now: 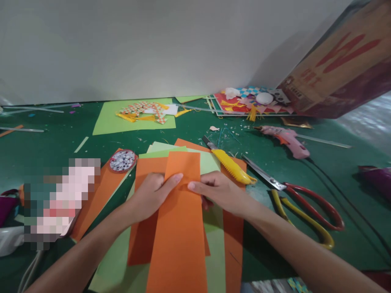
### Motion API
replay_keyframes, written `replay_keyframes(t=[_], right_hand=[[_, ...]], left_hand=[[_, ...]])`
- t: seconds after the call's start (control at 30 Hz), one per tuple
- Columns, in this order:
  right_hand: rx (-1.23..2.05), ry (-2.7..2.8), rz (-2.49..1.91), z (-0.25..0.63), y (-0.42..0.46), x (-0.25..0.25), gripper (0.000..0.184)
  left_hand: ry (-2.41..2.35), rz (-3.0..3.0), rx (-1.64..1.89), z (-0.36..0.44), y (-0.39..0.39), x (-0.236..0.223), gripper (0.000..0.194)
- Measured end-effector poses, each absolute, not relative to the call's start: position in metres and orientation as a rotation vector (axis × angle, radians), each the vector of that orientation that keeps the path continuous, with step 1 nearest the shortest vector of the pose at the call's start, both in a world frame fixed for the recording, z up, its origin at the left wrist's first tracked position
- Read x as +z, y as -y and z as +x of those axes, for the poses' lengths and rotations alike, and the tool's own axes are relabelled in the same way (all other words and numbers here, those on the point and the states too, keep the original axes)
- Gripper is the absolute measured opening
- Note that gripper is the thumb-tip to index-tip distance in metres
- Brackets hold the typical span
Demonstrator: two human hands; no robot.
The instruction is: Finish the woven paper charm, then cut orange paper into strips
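Note:
A long strip of orange paper runs toward me, held up a little above a pile of sheets. My left hand grips its left edge, thumb on top and fingers tucked beneath. On the right edge, my right hand pinches the same strip, its thumb close to the other one. Underneath lie more orange sheets and light green sheets, partly covered by my arms. Just beyond my right hand rests a yellow utility knife. Scissors with red and yellow handles lie open to its right.
A pink glue gun trails its cord along the right side. At left are a round container of googly eyes and a blurred-out pink device. Woven paper crafts lie at the back. A large paper bag stands back right.

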State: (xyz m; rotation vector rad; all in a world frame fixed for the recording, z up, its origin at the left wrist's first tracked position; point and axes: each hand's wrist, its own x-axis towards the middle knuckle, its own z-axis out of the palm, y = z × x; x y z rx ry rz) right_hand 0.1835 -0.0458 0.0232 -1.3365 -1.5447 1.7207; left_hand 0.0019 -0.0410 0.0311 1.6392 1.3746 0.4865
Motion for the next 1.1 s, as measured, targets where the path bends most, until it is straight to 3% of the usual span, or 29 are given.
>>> replay_keyframes(t=[1.1], right_hand=[[1.752,1.687,-1.286,0.1851,0.0446,0.0253,0.047]], left_hand=[[-1.373,1.749,0.613,0.0006,0.0359,0.0308,0.041]])
